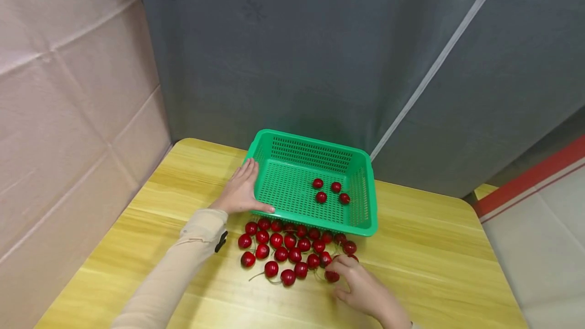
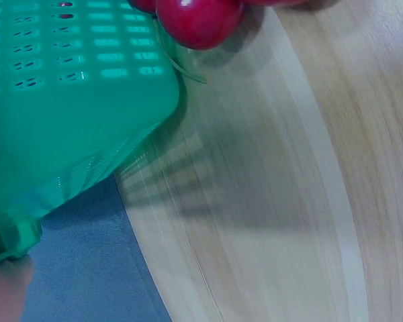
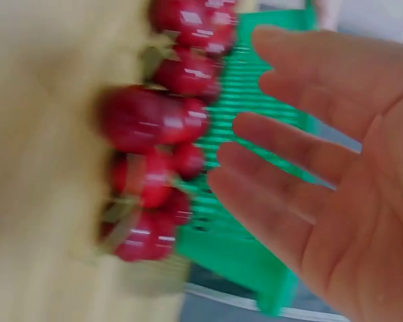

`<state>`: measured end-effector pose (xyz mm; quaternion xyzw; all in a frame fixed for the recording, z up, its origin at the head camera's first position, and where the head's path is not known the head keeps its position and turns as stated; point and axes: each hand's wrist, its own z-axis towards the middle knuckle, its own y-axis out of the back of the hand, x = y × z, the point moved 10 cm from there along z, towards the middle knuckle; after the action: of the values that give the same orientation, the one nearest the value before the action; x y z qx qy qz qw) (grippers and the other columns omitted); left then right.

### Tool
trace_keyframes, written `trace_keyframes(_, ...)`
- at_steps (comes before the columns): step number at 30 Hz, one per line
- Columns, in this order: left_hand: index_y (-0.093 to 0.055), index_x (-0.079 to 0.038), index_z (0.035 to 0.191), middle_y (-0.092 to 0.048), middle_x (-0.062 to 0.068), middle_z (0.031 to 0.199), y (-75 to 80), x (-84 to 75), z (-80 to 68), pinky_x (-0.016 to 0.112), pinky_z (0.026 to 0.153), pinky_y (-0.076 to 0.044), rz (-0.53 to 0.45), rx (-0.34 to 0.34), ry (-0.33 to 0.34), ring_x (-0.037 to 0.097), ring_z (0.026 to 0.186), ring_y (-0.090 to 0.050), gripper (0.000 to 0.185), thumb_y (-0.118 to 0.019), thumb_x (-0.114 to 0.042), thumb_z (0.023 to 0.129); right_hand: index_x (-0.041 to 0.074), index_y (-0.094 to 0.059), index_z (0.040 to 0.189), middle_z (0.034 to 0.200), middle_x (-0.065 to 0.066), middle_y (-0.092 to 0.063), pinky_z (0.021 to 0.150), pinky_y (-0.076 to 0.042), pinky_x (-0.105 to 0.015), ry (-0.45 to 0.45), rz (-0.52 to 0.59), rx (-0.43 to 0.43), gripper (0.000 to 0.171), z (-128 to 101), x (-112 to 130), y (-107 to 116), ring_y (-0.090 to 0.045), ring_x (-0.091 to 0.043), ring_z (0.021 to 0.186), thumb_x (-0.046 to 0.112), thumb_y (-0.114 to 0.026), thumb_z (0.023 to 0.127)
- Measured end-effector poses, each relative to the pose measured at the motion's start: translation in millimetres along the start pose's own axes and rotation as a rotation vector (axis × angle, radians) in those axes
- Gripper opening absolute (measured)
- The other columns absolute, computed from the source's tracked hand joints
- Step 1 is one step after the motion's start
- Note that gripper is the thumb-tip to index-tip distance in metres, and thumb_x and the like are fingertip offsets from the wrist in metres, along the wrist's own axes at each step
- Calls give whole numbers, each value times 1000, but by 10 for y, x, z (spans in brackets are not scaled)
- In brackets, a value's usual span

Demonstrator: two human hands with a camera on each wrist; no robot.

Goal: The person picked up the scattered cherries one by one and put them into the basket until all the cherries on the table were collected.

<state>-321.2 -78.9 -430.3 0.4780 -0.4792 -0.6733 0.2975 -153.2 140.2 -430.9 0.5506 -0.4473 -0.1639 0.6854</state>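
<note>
A green plastic basket [image 1: 297,217] with slotted walls stands toward the back of the table, and several red cherries [image 1: 321,197] lie inside it at the right. My left hand [image 1: 239,189] rests on its left front corner, fingers along the left rim and thumb stretched across the front rim. In the left wrist view a fingertip [image 2: 5,285] touches the rim's edge. Many more cherries [image 1: 290,240], some with stems, lie along the front of the basket. My right hand [image 1: 363,286] is over the right end of this group, its fingers spread and holding nothing in the right wrist view.
The light wooden table [image 1: 439,248] extends on both sides of the basket. Behind it hangs a dark grey curtain [image 1: 274,55]. A pale padded wall [image 1: 73,105] stands at the left, and a red-edged white panel [image 1: 548,207] at the right.
</note>
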Motion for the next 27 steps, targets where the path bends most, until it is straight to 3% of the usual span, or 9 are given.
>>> trace_keyframes(7,-8,5,143,-5,21,150,-11,15,6,43,112,-6,5,5,7,28,139,2,133,-62,-78,54,6,-66,93,89,5,-51,73,-50,-27,25,-116,-78,28,10,-106,-279,-50,-13,84,1,-71,67)
trace_keyframes(16,-8,4,143,-6,21,150,-12,16,-1,43,112,-7,3,2,4,28,139,2,136,-56,-84,51,11,-67,85,83,7,-49,65,-49,-20,60,-159,-195,16,-8,-177,-444,-48,-9,77,2,-69,72)
trace_keyframes(22,-8,4,143,-5,20,150,1,9,1,43,112,-7,1,4,3,28,139,2,135,-58,-82,52,11,-67,84,83,8,-49,67,-49,-21,44,-145,-193,17,8,-192,-446,-49,-9,79,0,-68,72)
trace_keyframes(27,-8,5,143,-3,20,150,5,4,-1,43,112,-6,-2,7,3,28,139,2,133,-61,-79,53,9,-65,82,82,6,-50,66,-50,-20,122,-63,-214,23,27,-106,-256,-50,-8,78,-7,-69,66)
